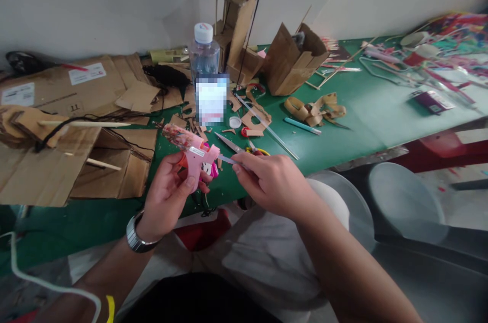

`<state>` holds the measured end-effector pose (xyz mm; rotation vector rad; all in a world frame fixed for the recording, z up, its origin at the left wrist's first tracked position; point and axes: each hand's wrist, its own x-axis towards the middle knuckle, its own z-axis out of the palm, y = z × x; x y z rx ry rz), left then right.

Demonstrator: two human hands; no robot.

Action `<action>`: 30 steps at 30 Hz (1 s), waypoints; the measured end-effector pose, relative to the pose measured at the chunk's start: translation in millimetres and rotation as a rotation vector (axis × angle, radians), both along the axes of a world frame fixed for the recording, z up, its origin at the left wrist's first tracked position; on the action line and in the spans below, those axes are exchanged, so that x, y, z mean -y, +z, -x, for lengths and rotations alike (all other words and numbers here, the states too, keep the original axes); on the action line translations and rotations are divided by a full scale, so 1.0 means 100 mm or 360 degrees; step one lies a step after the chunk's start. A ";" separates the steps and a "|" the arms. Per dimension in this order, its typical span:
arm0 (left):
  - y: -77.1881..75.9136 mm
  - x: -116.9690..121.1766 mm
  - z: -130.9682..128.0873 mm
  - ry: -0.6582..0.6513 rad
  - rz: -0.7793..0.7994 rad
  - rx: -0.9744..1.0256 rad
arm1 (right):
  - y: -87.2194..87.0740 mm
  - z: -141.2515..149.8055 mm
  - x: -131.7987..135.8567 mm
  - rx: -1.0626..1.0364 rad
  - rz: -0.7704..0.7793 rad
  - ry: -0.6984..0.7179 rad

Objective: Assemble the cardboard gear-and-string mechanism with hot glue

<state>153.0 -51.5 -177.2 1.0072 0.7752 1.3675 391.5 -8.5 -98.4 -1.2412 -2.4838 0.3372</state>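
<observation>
A pink hot glue gun (195, 158) is gripped by its handle in my left hand (168, 193), its nozzle end pointing up and to the left. My right hand (272, 180) pinches a thin translucent glue stick (225, 159), whose far end meets the back of the gun; how deep it sits inside I cannot tell. Just beyond the hands, scissors (232, 144) with yellow handles lie on the green table (244, 191). Another long clear glue stick (272, 132) rests on the table past my right hand.
A capped water bottle (204, 48) stands behind a blurred bright rectangle. Cardboard structures (122, 160) with sticks and black cord occupy the left; a taller one (244, 18) rises at the back beside an open cardboard box (293, 61). Tape (312, 109), a blue pen (301, 125) and scraps lie rightward. Grey stools (406, 201) stand at right.
</observation>
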 end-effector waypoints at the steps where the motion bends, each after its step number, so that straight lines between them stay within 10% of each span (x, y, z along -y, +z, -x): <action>1: 0.00 0.00 0.00 -0.0003 -0.0013 0.0005 | 0.00 0.00 0.00 -0.0010 0.0015 -0.0002; 9: -0.01 0.01 0.02 0.0007 -0.0048 0.0033 | 0.01 -0.12 -0.12 -0.0158 0.0025 0.0074; 19: -0.04 0.09 0.14 -0.0095 -0.0008 -0.0092 | 0.11 -0.63 -0.73 -0.0248 -0.0670 -0.0295; 30: -0.06 0.12 0.21 -0.0173 0.0018 -0.0156 | -0.31 -0.84 -1.67 0.0318 -0.0211 -0.0708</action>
